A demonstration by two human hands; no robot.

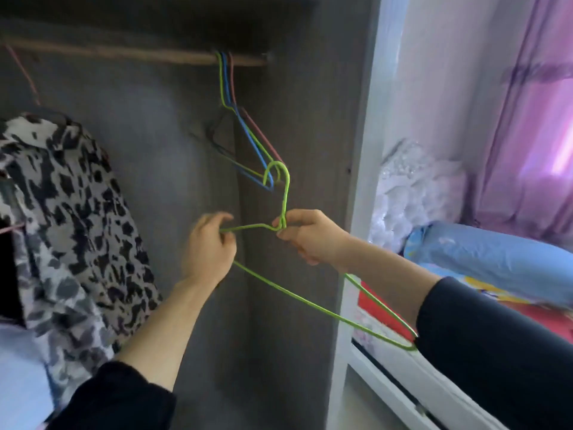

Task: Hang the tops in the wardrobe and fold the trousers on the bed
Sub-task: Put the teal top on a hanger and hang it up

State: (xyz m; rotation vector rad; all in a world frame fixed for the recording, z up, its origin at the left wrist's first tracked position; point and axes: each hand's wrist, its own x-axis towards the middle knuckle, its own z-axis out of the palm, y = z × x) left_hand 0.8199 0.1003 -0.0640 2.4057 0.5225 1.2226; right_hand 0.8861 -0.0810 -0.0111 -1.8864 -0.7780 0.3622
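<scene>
The right hand pinches the green hanger at its neck. The left hand fingers curl round its shoulder wire.

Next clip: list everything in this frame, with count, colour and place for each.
wardrobe: one, grey, open, filling the left and centre
rail: one, wooden, across the wardrobe top
spare hangers: at least three, green, blue and pink, at the rail's right end
pink hanger: one, at the rail's left end
top: one, black-and-white patterned, hanging at left
green hanger: one, held in front of the wardrobe
bed: one, red patterned cover, at right
pillow: one, blue, on the bed
bundle: one, white, behind the pillow
curtain: one, purple, far right
left hand: grips the green hanger's shoulder
right hand: pinches its neck
sleeves: two, black
</scene>
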